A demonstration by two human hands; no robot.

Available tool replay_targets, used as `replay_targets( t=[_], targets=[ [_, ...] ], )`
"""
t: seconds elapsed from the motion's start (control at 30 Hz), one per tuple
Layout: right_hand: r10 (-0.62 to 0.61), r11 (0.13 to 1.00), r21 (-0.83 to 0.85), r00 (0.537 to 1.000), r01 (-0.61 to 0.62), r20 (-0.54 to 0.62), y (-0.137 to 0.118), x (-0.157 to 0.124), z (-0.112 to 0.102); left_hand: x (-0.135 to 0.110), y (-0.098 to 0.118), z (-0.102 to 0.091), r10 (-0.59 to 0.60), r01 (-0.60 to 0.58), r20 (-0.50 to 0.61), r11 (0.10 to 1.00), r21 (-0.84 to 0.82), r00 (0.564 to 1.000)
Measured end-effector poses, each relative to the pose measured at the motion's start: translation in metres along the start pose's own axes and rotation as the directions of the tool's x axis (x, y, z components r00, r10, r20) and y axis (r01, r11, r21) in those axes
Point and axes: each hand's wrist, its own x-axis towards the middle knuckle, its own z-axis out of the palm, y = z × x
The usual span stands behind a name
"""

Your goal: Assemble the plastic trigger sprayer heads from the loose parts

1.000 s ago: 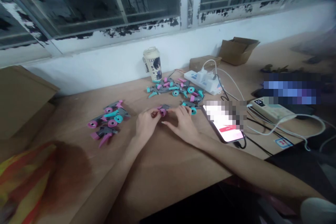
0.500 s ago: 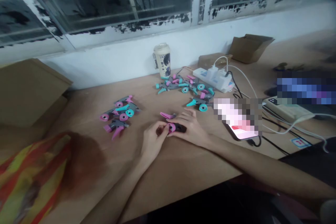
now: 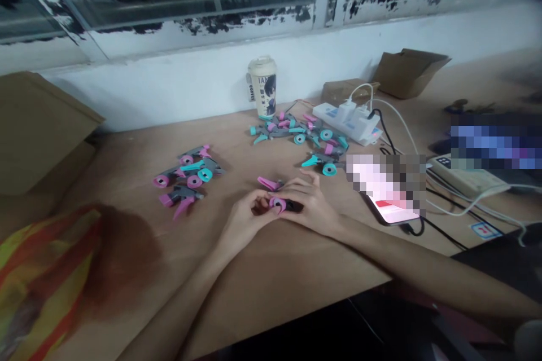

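Both my hands meet at the middle of the wooden table (image 3: 271,271). My right hand (image 3: 311,206) is closed round a small dark grey toy part with a pink wheel (image 3: 280,203). My left hand (image 3: 245,220) pinches the same part at its pink wheel end. A loose pink piece (image 3: 268,183) lies just beyond my fingers. A pile of grey, pink and teal toy parts (image 3: 186,177) lies to the left. A second pile of the same parts (image 3: 298,132) lies further back, near a cup.
A coffee cup (image 3: 262,87) stands by the wall. A white power strip (image 3: 351,121) with cables sits right of it, a phone (image 3: 392,208) near my right forearm. Cardboard boxes stand at far left (image 3: 38,130) and back right (image 3: 406,70). Red-yellow fabric (image 3: 42,282) covers the lower left.
My hands drew the toy part back from the far pile towards me. The grip on the part holds; the camera shifted slightly.
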Motion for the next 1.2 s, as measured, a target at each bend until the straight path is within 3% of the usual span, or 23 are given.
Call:
replay_targets(
  t=[0.13, 0.57, 0.83, 1.03, 1.2],
  targets=[
    [-0.013, 1.0, 0.006, 1.0, 0.013, 0.014, 0.001, -0.002, 0.001, 0.003, -0.002, -0.001, -0.023, 0.025, 0.046, 0.999, -0.037, 0.999],
    [-0.035, 0.999, -0.034, 0.999, 0.036, 0.026, 0.0, -0.001, 0.007, 0.003, -0.004, 0.0, -0.025, 0.027, 0.05, 0.999, -0.043, 0.998],
    [0.02, 0.999, -0.03, 1.0, -0.02, -0.005, 0.004, 0.004, 0.007, 0.004, -0.003, 0.009, 0.021, -0.002, -0.125, 0.989, 0.146, 0.992],
    [0.031, 0.999, -0.039, 0.999, -0.031, -0.008, 0.003, 0.005, 0.007, 0.002, 0.006, 0.011, 0.096, -0.045, -0.176, 0.96, 0.275, 0.98],
    [0.04, 0.999, -0.037, 0.999, -0.04, -0.012, 0.001, 0.003, 0.01, 0.001, 0.008, 0.014, 0.094, -0.014, -0.202, 0.931, 0.365, 0.975]
  ],
)
